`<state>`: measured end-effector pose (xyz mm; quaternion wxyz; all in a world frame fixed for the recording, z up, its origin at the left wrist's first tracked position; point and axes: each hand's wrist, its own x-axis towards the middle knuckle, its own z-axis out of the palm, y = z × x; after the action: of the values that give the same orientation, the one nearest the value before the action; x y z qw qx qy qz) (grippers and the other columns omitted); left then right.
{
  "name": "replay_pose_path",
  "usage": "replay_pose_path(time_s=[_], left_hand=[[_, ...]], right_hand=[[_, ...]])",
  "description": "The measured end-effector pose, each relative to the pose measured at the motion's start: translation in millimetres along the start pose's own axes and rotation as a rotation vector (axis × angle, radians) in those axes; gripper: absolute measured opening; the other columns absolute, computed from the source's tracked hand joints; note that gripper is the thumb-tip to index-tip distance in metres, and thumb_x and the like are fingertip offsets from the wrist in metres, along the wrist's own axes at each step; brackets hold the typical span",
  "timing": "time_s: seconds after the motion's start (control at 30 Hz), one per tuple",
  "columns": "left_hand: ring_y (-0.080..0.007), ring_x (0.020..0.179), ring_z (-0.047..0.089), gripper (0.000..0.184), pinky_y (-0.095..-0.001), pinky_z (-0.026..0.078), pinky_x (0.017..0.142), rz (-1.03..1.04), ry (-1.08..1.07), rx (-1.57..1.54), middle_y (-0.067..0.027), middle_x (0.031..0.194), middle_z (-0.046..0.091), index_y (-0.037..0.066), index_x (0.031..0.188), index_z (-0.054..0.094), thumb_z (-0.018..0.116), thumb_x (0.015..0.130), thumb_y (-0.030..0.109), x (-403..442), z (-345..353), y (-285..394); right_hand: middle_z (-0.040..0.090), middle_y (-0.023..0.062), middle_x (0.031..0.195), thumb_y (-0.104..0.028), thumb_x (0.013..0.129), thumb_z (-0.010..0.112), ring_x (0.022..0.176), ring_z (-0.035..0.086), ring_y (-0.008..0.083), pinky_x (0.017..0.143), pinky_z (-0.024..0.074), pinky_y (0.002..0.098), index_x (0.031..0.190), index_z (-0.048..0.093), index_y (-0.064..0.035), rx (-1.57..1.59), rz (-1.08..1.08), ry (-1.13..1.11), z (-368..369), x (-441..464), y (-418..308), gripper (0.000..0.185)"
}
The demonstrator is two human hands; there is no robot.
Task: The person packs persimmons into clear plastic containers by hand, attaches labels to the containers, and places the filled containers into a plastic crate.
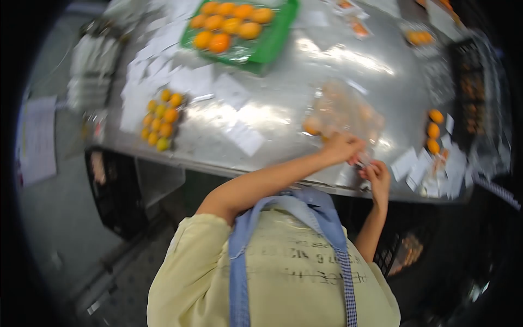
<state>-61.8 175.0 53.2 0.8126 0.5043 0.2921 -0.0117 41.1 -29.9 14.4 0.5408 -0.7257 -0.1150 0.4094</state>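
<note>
Head view: left hand (345,148) is pinching the clear bag (344,109) of round fruit by its twisted end, fingertips together; right hand (376,172) is pinching that end too; bag is lying on metal table (283,117).

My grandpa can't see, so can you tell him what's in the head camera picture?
A person's left hand and right hand pinch the gathered end of a clear plastic bag of round orange fruit on a shiny metal table. A green tray holds more fruit, near scattered white papers.
</note>
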Motion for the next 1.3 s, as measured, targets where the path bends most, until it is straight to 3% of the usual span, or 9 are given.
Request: replay_pose_path(time_s=[0.17, 0.47, 0.6, 0.67, 0.73, 0.83, 0.93, 1.03, 1.3], left_hand=[[-0.0169, 0.052, 0.063, 0.03, -0.0275, 0.052, 0.048, -0.003, 0.022, 0.004, -0.0126, 0.066, 0.064, -0.006, 0.084, 0.064, 0.056, 0.091, 0.022, -6.7, -1.3, 10.4], [-0.0192, 0.051, 0.062, 0.029, -0.028, 0.052, 0.047, 0.015, 0.064, -0.164, -0.0114, 0.063, 0.063, -0.006, 0.081, 0.064, 0.059, 0.089, 0.021, 8.1, 6.4, 62.7], [-0.0229, 0.079, 0.066, 0.049, -0.0327, 0.055, 0.065, 0.121, -0.122, -0.271, -0.0174, 0.101, 0.063, -0.009, 0.104, 0.058, 0.062, 0.088, 0.037, 41.1, -5.5, 109.9], [-0.0244, 0.096, 0.061, 0.062, -0.0353, 0.053, 0.078, 0.133, -0.029, -0.341, -0.0168, 0.117, 0.056, -0.007, 0.119, 0.049, 0.061, 0.087, 0.045, 44.6, -4.8, 147.5], [-0.0237, 0.098, 0.059, 0.063, -0.0352, 0.052, 0.08, 0.208, 0.035, -0.299, -0.0144, 0.117, 0.056, -0.004, 0.125, 0.045, 0.059, 0.088, 0.045, 54.8, -15.1, 155.3], [-0.0201, 0.09, 0.06, 0.052, -0.0315, 0.051, 0.074, 0.292, 0.142, -0.03, -0.012, 0.112, 0.058, -0.001, 0.122, 0.049, 0.061, 0.088, 0.037, 57.6, -39.0, 137.4], [-0.0153, 0.081, 0.06, 0.038, -0.0277, 0.049, 0.066, 0.286, 0.303, 0.083, -0.0087, 0.104, 0.06, 0.002, 0.117, 0.055, 0.064, 0.087, 0.024, 58.0, -67.9, 94.8], [-0.0112, 0.074, 0.059, 0.026, -0.0241, 0.047, 0.06, 0.322, 0.426, 0.09, -0.006, 0.097, 0.061, 0.003, 0.109, 0.058, 0.064, 0.086, 0.013, 44.5, -90.6, 62.3], [-0.0086, 0.067, 0.057, 0.015, -0.0205, 0.044, 0.056, 0.269, 0.533, 0.177, -0.005, 0.091, 0.061, 0.002, 0.102, 0.06, 0.06, 0.088, 0.007, -33.8, -146.8, -2.8]], right_hand=[[0.064, 0.0084, 0.082, -0.007, 0.088, 0.06, 0.068, 0.064, 0.0147, 0.062, 0.0532, 0.024, 0.104, 0.054, 0.0024, 0.137, 0.154, 0.101, 14.1, 1.4, -6.4, 0.02], [0.063, 0.0075, 0.078, -0.007, 0.085, 0.063, 0.063, 0.062, 0.0136, 0.059, 0.0524, 0.0231, 0.103, 0.056, 0.0017, 0.083, 0.159, 0.153, 13.1, 14.0, 19.2, 0.021], [0.065, 0.0087, 0.08, -0.008, 0.086, 0.063, 0.064, 0.062, 0.012, 0.059, 0.0499, 0.022, 0.102, 0.057, 0.0013, -0.056, 0.059, 0.023, 2.3, 15.8, 14.0, 0.019], [0.066, 0.0094, 0.084, -0.008, 0.085, 0.063, 0.068, 0.062, 0.0124, 0.061, 0.0486, 0.0243, 0.103, 0.059, 0.0018, -0.173, 0.052, 0.053, -1.5, 20.2, 11.8, 0.021], [0.066, 0.0089, 0.087, -0.008, 0.083, 0.064, 0.073, 0.062, 0.014, 0.064, 0.0484, 0.0275, 0.104, 0.061, -0.0004, -0.505, -0.204, 0.274, 6.0, 14.0, -14.0, 0.022], [0.065, 0.0093, 0.091, -0.009, 0.08, 0.066, 0.083, 0.061, 0.0194, 0.071, 0.0481, 0.0314, 0.104, 0.063, -0.0028, -0.4, -0.361, 0.446, 24.7, 9.4, -48.6, 0.025], [0.062, 0.009, 0.097, -0.01, 0.076, 0.07, 0.09, 0.058, 0.0252, 0.076, 0.047, 0.0341, 0.103, 0.064, -0.0039, -0.678, -0.728, 0.325, 48.8, 22.9, -68.3, 0.029], [0.059, 0.0086, 0.101, -0.014, 0.074, 0.072, 0.094, 0.053, 0.0257, 0.079, 0.0433, 0.0359, 0.101, 0.066, -0.0075, -0.773, -0.804, 0.279, 70.9, 45.6, -79.7, 0.029], [0.062, 0.0024, 0.089, -0.016, 0.074, 0.069, 0.083, 0.056, 0.0233, 0.076, 0.0384, 0.036, 0.091, 0.068, -0.011, -0.933, -0.96, 0.148, 72.9, 102.1, -88.3, 0.017]])
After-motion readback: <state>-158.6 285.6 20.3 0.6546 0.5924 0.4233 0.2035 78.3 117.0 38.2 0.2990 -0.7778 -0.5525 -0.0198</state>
